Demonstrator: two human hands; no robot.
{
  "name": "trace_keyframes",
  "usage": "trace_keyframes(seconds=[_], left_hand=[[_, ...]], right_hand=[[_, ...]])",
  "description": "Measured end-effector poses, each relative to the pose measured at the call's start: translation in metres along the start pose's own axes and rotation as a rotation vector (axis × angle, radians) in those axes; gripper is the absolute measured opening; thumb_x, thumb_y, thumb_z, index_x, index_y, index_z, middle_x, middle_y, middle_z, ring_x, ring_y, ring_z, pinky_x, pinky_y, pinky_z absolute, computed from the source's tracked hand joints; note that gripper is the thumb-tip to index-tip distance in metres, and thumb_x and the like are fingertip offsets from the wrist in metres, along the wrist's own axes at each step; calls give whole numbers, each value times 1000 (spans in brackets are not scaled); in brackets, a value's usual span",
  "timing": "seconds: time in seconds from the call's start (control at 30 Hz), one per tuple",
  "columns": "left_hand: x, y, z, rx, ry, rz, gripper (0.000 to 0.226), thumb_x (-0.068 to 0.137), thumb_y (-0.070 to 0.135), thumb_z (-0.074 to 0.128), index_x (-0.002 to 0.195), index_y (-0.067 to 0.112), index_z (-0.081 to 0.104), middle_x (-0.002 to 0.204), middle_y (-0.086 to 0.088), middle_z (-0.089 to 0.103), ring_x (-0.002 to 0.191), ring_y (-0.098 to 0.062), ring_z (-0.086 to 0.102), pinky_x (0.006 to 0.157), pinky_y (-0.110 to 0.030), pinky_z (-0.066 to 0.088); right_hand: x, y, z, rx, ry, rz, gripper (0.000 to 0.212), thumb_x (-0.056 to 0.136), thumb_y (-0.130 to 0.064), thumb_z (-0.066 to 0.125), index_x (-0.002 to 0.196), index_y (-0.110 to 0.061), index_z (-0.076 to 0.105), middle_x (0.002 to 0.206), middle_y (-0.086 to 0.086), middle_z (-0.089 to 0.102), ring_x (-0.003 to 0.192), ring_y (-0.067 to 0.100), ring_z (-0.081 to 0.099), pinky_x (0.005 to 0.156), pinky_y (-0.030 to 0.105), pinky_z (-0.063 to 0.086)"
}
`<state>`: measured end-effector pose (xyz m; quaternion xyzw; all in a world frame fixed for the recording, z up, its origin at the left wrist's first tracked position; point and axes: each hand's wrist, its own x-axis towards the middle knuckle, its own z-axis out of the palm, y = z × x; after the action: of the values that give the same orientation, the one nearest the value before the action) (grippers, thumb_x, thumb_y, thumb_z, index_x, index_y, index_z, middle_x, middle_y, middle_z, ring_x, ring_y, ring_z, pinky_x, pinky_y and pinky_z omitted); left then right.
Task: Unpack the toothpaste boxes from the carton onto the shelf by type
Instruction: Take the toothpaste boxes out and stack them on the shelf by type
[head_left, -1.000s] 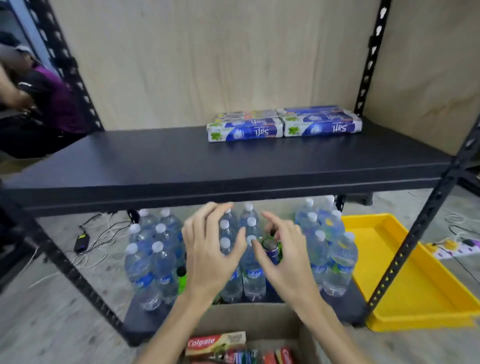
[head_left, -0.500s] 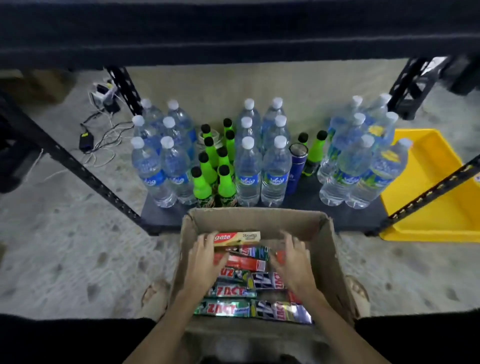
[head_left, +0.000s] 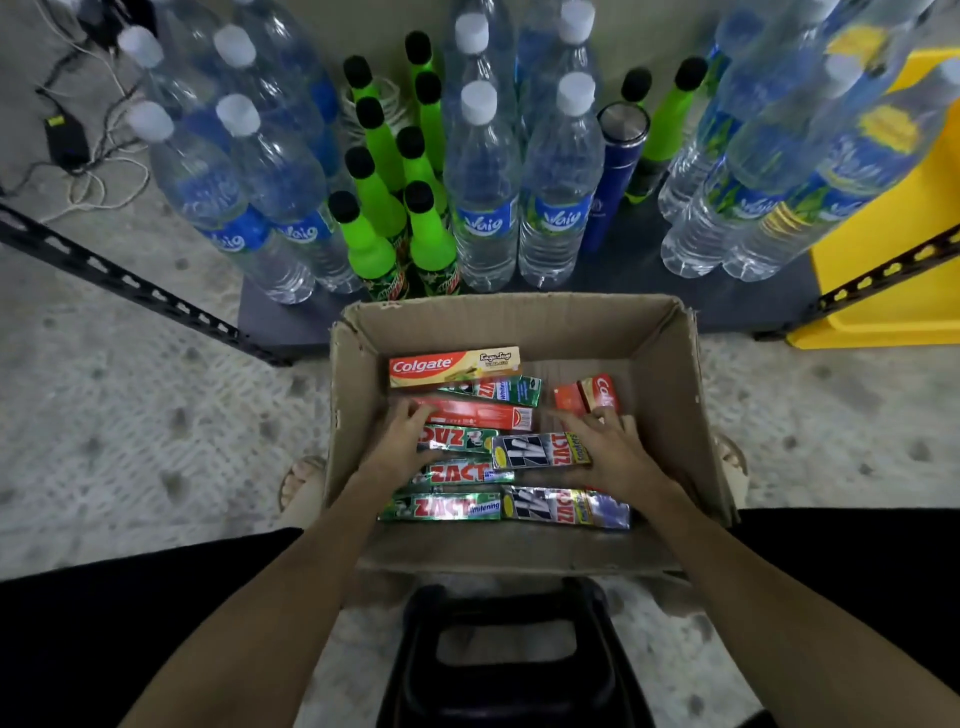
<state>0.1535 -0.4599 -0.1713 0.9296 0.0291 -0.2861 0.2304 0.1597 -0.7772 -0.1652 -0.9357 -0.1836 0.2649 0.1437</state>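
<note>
- Reaching into the brown corrugated carton (head_left: 670, 374), both hands low among the toothpaste boxes.
- Left hand (head_left: 402, 441): fingers curled over the end of a long red box (head_left: 483, 415), thumb side against a green ZACT box (head_left: 457, 438); gripping the red box, so far as can be seen.
- Right hand (head_left: 608, 452): fingers bent down round the right end of a silver-and-black ZACT box (head_left: 540, 451), fingertips just beside a short red Colgate box (head_left: 587, 393).
- Lying flat in the carton: one cream-and-red Colgate box (head_left: 452, 365) at the far side, four glossy green ZACT boxes, two silver ZACT boxes, all slim rectangular cardboard.
- Carton standing on the rough, speckled concrete floor (head_left: 130, 441), its far wall just beside the dark lower shelf (head_left: 270, 317).
- Standing on that shelf: clear ribbed water bottles (head_left: 485, 208) with white caps, nine green bottles (head_left: 371, 244) with black caps, one blue metal flask (head_left: 613, 171).
- Showing at the right edge: a yellow plastic tray (head_left: 893, 260).
</note>
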Motion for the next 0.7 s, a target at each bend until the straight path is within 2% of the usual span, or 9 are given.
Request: trace_keyframes(seconds=[0.13,0.27,0.33,0.43,0.53,0.7], left_hand=[[7,-16,18,178,68,18,57,86,30,78,134,23,49,143,-7,36,128,-27,40,109,-41,39],[2,-24,27,174,170,-20,56,86,16,76,132,25,45,139,-6,40,124,-28,43,105,-40,42],[0,-26,31,142,188,-5,61,85,8,76,132,25,43,140,-5,38,123,-27,43,105,-40,43],[0,-28,36,113,201,20,65,83,2,76,132,24,41,140,-5,38,122,-27,49,103,-41,48],[3,-30,33,195,206,37,58,84,11,77,130,25,43,137,-4,43,118,-28,50,101,-43,45],[2,-39,28,299,231,239,46,85,21,79,126,13,61,121,-5,63,108,-25,48,89,-37,34]], right_hand=[[2,-2,6,-67,37,-24,87,87,-55,60,159,-35,15,144,-1,52,129,24,37,95,39,25],[3,0,11,-47,18,-36,87,84,-64,38,161,-34,9,148,0,50,132,24,38,98,41,27],[2,3,17,-18,57,-38,83,90,-56,50,160,-37,9,147,-3,51,130,21,39,93,40,26],[1,6,22,79,78,-9,90,91,-43,66,159,-41,8,147,-5,52,129,18,37,90,37,22],[-3,7,21,160,108,38,92,90,-37,70,158,-46,7,142,-4,56,125,17,38,86,33,17],[-3,8,12,172,156,56,94,89,-27,74,157,-45,12,136,0,58,126,19,37,87,33,17]])
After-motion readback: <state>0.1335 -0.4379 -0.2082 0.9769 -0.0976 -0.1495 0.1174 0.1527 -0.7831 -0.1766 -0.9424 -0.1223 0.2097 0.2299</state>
